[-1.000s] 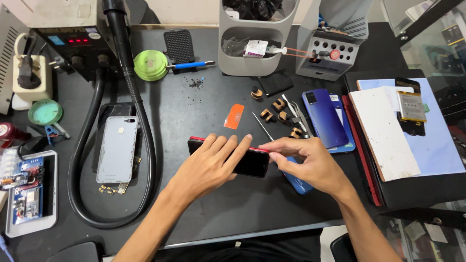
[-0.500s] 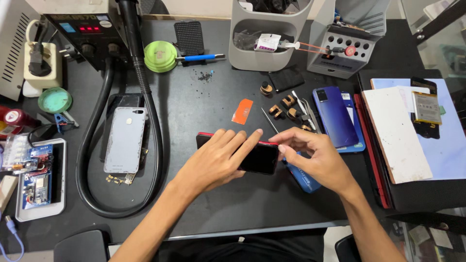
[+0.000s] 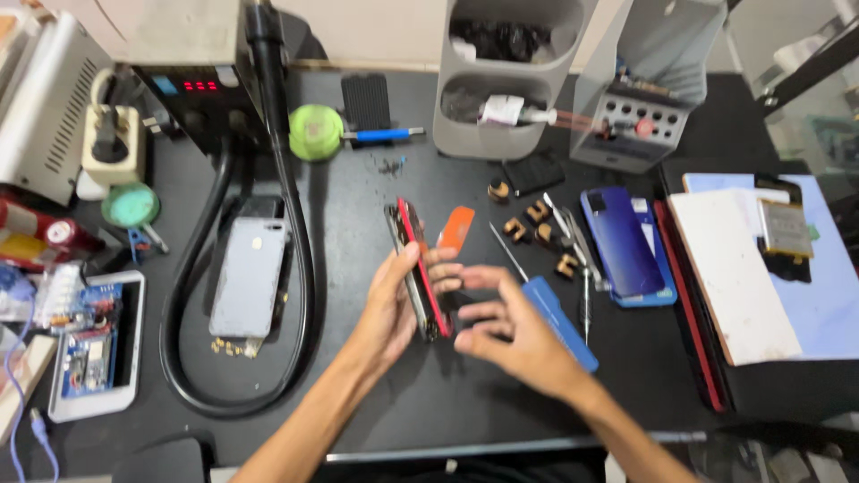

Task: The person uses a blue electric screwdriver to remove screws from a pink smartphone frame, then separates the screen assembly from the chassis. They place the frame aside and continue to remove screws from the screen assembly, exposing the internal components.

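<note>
While the left hand (image 3: 394,309) has its grip clamped on the red-edged phone (image 3: 417,268), lifted on edge above the bench (image 3: 376,394), the right hand (image 3: 514,335) hovers beside it, fingers apart, near a blue-handled screwdriver (image 3: 550,317); bare bench lies below.

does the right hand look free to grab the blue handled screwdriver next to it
Probably yes. The right hand is open and empty, hovering just left of the blue-handled screwdriver, with nothing lying between them. The left hand holds the red phone on its own.
</note>
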`<state>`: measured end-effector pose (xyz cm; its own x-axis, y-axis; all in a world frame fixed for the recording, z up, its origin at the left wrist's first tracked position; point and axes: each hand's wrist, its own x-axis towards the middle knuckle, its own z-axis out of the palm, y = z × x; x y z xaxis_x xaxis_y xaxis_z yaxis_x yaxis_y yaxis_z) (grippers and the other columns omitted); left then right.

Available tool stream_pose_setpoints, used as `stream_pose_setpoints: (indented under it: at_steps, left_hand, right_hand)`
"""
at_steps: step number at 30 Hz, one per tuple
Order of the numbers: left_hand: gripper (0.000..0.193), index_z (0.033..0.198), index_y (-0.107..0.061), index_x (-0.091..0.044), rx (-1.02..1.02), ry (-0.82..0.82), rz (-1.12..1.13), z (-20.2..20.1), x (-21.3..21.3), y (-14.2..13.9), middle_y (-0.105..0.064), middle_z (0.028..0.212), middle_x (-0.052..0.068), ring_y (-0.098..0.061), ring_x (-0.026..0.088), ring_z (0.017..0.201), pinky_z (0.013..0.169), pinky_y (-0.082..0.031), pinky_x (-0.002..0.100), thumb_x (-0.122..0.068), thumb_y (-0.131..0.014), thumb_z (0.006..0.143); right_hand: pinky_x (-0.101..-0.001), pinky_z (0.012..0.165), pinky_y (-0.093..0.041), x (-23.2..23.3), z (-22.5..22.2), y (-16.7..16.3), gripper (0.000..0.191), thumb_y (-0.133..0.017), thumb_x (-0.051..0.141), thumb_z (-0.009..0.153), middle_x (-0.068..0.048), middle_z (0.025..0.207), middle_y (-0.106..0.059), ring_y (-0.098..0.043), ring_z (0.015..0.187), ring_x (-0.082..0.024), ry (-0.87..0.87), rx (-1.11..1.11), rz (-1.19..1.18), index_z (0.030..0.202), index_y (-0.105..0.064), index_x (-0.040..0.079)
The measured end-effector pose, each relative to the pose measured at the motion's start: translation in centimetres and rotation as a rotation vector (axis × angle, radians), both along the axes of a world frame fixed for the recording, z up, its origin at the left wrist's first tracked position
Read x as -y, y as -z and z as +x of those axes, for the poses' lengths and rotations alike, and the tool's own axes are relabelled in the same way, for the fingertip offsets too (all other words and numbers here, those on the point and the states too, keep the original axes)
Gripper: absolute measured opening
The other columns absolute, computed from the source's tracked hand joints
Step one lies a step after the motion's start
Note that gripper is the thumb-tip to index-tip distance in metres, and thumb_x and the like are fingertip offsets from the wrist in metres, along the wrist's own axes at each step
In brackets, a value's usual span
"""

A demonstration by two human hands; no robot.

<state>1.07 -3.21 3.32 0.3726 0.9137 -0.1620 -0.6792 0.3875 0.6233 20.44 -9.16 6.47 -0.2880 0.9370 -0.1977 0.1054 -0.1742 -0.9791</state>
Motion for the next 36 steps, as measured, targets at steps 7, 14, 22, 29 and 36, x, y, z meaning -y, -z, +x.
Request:
stream_pose_setpoints:
  at_steps: [7,14,22,29,36]
  left_hand:
    - [0.043,0.130,-0.042,-0.007,-0.006,-0.011,-0.051,0.9,0.5,0.4,-0.059,0.128,0.025,-0.066,0.028,0.113,0.101,-0.053,0.043,-0.033,-0.060,0.100]
    - [0.052,0.130,-0.054,-0.003,0.059,-0.005,-0.153,0.5,0.4,0.8,-0.066,0.121,0.019,-0.068,0.029,0.109,0.095,-0.058,0.044,-0.042,-0.062,0.096]
    - [0.053,0.139,-0.051,0.004,0.088,0.150,-0.199,-2.5,-2.2,2.1,-0.066,0.119,0.020,-0.070,0.032,0.105,0.096,-0.057,0.048,-0.028,-0.066,0.099]
    - [0.067,0.157,-0.040,-0.015,0.067,0.008,-0.036,-5.3,-4.2,1.5,-0.066,0.104,0.012,-0.069,0.024,0.094,0.088,-0.061,0.048,-0.017,-0.062,0.094]
    - [0.069,0.157,-0.034,-0.011,0.181,0.113,-0.040,-5.0,-3.4,0.4,-0.065,0.107,0.014,-0.068,0.027,0.092,0.084,-0.060,0.044,-0.016,-0.061,0.094]
  right_hand:
    - [-0.0360,0.094,-0.058,0.4,-1.7,0.9,0.075,-0.083,0.015,0.080,-0.011,0.140,-0.051,-0.066,0.112,-0.021,0.037,0.026,0.022,0.142,-0.042,0.009]
    - [-0.0359,0.101,-0.053,-0.2,-0.4,1.8,0.060,-0.069,0.009,0.093,-0.013,0.142,-0.049,-0.060,0.120,-0.020,0.000,-0.149,0.040,0.145,-0.040,0.005]
    - [-0.0414,0.095,-0.059,-1.5,1.5,2.0,0.046,-0.052,0.009,0.097,-0.015,0.128,-0.063,-0.068,0.111,-0.021,0.159,-0.269,-0.164,0.141,-0.043,0.001]
    - [-0.0418,0.097,-0.058,-2.0,1.7,2.4,0.057,-0.055,0.012,0.097,-0.018,0.131,-0.061,-0.068,0.113,-0.024,0.211,-0.376,-0.228,0.150,-0.035,0.001]
    - [-0.0342,0.089,-0.059,-2.0,1.7,1.9,0.081,-0.062,0.018,0.095,-0.017,0.138,-0.059,-0.073,0.107,-0.022,0.086,-0.105,-0.117,0.163,-0.018,0.008]
